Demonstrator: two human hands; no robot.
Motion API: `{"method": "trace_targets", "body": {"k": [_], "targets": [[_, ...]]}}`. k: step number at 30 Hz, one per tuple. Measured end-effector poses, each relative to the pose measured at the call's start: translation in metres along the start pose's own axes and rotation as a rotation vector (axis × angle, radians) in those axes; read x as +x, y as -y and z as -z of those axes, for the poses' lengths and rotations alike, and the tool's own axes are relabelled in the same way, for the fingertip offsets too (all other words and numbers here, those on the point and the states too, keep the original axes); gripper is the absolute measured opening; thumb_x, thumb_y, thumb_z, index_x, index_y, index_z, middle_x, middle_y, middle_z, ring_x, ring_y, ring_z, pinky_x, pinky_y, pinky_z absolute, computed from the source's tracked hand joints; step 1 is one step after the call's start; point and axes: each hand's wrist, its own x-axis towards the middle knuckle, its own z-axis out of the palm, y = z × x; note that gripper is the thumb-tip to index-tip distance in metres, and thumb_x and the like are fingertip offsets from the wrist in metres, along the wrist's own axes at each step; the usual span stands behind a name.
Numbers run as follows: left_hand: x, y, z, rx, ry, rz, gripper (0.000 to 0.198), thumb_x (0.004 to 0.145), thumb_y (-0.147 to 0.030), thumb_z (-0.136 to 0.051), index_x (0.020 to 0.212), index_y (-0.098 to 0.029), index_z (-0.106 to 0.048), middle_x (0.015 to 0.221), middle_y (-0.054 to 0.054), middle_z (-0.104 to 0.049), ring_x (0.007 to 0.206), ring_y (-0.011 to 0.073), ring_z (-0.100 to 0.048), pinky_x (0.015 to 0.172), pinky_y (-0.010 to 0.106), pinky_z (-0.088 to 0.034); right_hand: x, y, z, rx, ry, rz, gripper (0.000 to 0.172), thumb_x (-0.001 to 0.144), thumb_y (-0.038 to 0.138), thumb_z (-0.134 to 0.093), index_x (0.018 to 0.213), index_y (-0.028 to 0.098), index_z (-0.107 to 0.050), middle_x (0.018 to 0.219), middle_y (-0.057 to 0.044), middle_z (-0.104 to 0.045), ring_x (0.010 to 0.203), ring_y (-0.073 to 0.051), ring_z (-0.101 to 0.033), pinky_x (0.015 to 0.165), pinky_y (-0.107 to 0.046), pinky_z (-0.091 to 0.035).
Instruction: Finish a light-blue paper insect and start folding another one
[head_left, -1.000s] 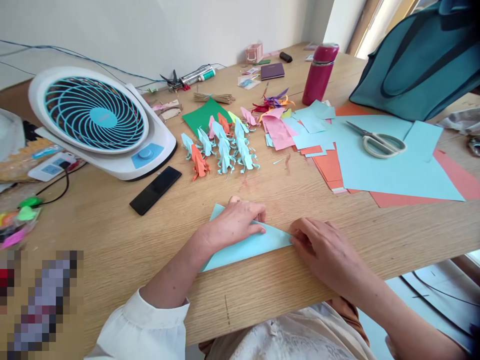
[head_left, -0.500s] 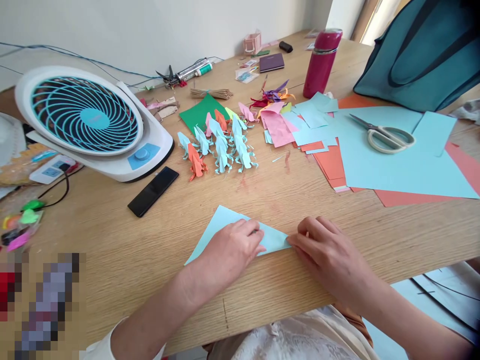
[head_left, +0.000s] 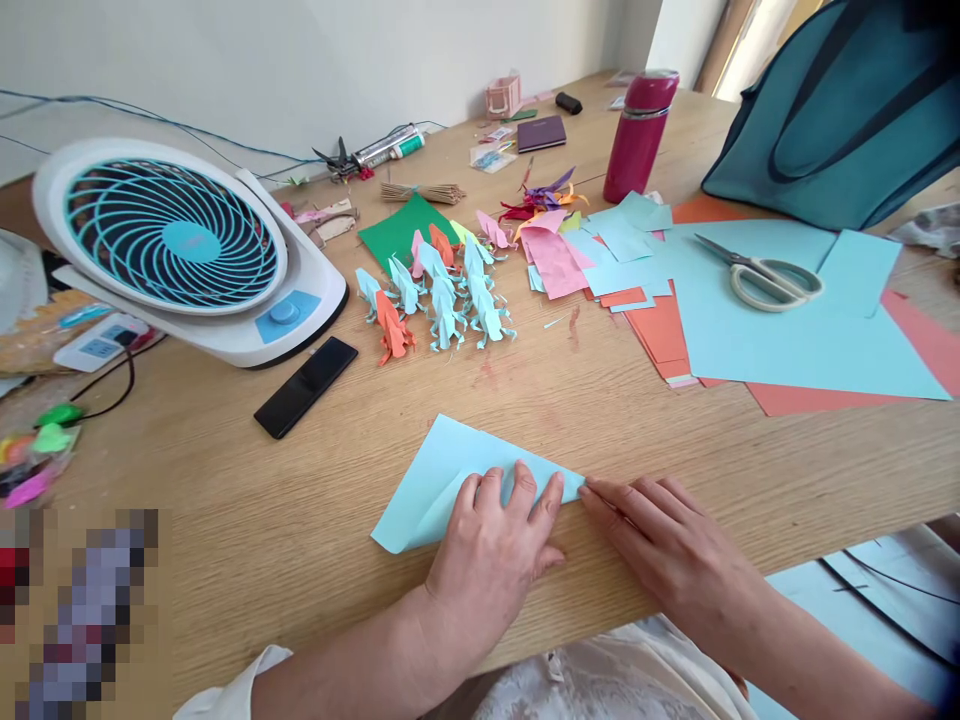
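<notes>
Blue paper (head_left: pixel 442 470), folded to a triangle, pressed flat near the front edge of the table (head_left: pixel 225 470).
Left hand (head_left: pixel 495 545) spread open, palm down on the near half; right hand (head_left: pixel 667 545) also open and flat, fingertips touching the sharp right corner, gripping nothing. Lies long-ways roughly along the table edge, right end a little further off; points right with its narrow tip, blunt corner at the left, apex away from the body. Likely to skid on the smooth wood under uneven pressure, with layers drifting apart and any crease setting crooked. Left corner seemingly a little lifted and unheld, apt to spring up or buckle. Close enough to the edge to slide over with a pull toward the body.
</notes>
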Motion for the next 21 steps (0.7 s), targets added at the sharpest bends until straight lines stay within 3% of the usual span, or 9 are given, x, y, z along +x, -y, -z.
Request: {"method": "trace_targets", "body": {"k": [8, 15, 21], "targets": [[-0.002, -0.003, 0.000, -0.010, 0.029, 0.017, 0.067, 0.086, -0.056, -0.059, 0.145, -0.029, -0.043, 0.134, 0.010, -0.056, 0.109, 0.0286, -0.056, 0.083, 0.039, -0.052, -0.008, -0.002, -0.004, 0.064, -0.004, -0.041, 0.037, 0.095, 0.009, -0.038, 0.124, 0.008, -0.060, 0.114, -0.018, -0.065, 0.085, -0.025, -0.054, 0.072, -0.040, -0.045], [-0.004, -0.006, 0.001, -0.027, 0.035, 0.036, 0.065, 0.086, -0.050, -0.062, 0.144, -0.027, -0.044, 0.136, 0.012, -0.054, 0.112, 0.0299, -0.055, 0.083, 0.040, -0.053, -0.017, -0.002, -0.003, 0.063, 0.049, -0.087, 0.034, 0.094, 0.008, -0.045, 0.124, 0.002, -0.060, 0.126, -0.022, -0.061, 0.094, -0.025, -0.055, 0.081, -0.044, -0.048], [-0.007, -0.008, -0.004, -0.048, 0.020, 0.028, 0.059, 0.090, -0.048, -0.057, 0.143, -0.023, -0.045, 0.146, 0.012, -0.048, 0.124, 0.0309, -0.051, 0.085, 0.041, -0.055, -0.016, -0.001, -0.004, 0.056, 0.038, -0.078, 0.034, 0.094, 0.008, -0.044, 0.123, 0.003, -0.060, 0.127, -0.021, -0.061, 0.091, -0.025, -0.054, 0.079, -0.043, -0.049]]}}
